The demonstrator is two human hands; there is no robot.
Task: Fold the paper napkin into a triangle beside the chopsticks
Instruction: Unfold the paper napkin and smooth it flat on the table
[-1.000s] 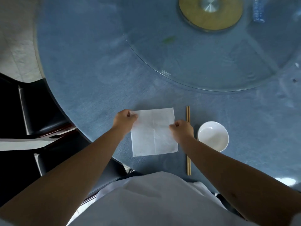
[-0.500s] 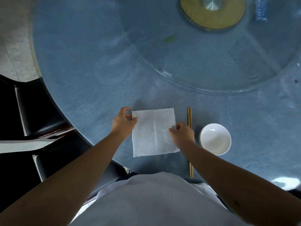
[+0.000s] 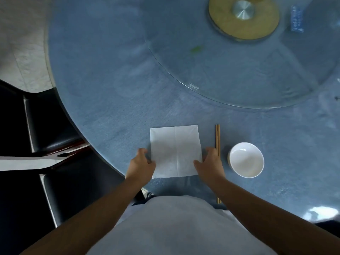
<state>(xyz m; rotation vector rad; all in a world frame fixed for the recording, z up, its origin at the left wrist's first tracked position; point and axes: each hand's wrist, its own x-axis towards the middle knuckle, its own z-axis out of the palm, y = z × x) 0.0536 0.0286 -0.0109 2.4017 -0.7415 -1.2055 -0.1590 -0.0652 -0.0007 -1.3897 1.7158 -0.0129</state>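
Note:
A white square paper napkin (image 3: 174,150) lies flat and unfolded on the blue table, with crease lines across it. A pair of wooden chopsticks (image 3: 217,137) lies lengthwise just to its right. My left hand (image 3: 141,163) is at the napkin's lower left edge, its fingers curled onto the paper. My right hand (image 3: 210,164) is at the lower right corner, between the napkin and the chopsticks, with its thumb resting on the paper. My right forearm hides the middle stretch of the chopsticks.
A white bowl (image 3: 246,160) stands right of the chopsticks. A glass turntable (image 3: 239,80) with a wooden hub (image 3: 244,19) covers the far table. Black chairs (image 3: 46,126) stand at the left, close to the table's round edge.
Both hands have slid from the napkin's upper edges down towards me to its lower corners. The napkin stays flat in the same place.

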